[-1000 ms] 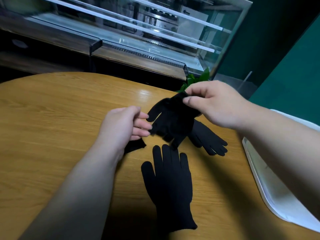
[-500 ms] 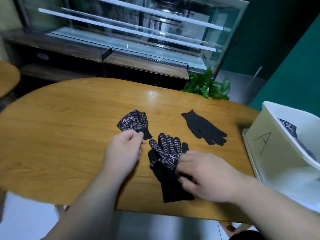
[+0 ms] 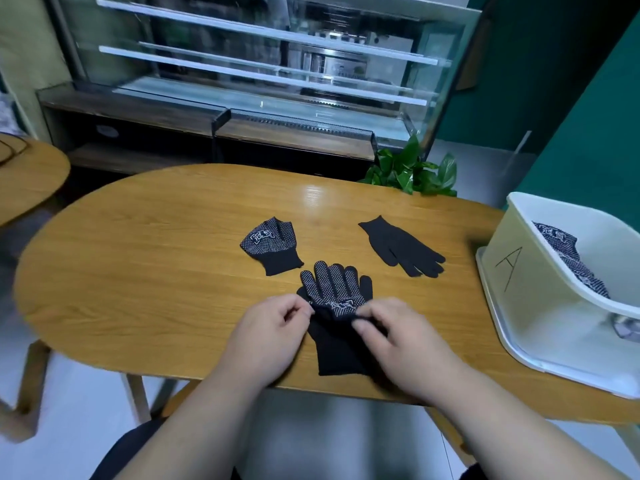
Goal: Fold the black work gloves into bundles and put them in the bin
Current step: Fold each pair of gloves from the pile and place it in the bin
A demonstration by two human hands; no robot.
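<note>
- Display case (image 3: 270,81): glass-fronted, seen behind the table at 12 o'clock. Not part of the job.
- Table (image 3: 156,271): oval, wood top. All loose gloves are laid on it.
- Bin (image 3: 519,289): white, marked "A", set at 3 o'clock on the table's right end. Dotted gloves (image 3: 571,261) are seen inside already.
- Right hand (image 3: 401,337): fingers are curled onto the right edge of the stacked gloves, fabric clamped at palm level.
- Left hand (image 3: 273,330): thumb & forefinger appear pinched on the left edge of the same stack, approx. opposite the right hand.
- Stacked gloves (image 3: 332,292): at 6 o'clock, near the table's front edge. Dotted side up, fingers pointed to 12, cuff toward the person. A 2nd glove is seen underneath; its plain cuff shows below.
- Plain glove (image 3: 401,247): lies flat at 1–2 o'clock, well apart from the stack, untouched.
- Folded bundle (image 3: 270,244): at 11 o'clock, just beside the stack's fingertips, cuff end toward 5. Not yet binned.
- Step judged: fold being started across the palm line.
- To be done well: both layers should be gripped together, edges kept aligned, the fold pulled evenly from both sides so nothing skews, then the cuff wrapped tight so the bundle holds.
- Risk: knit is soft & slippery; the lower glove could be left behind if only the top layer is pinched.
</note>
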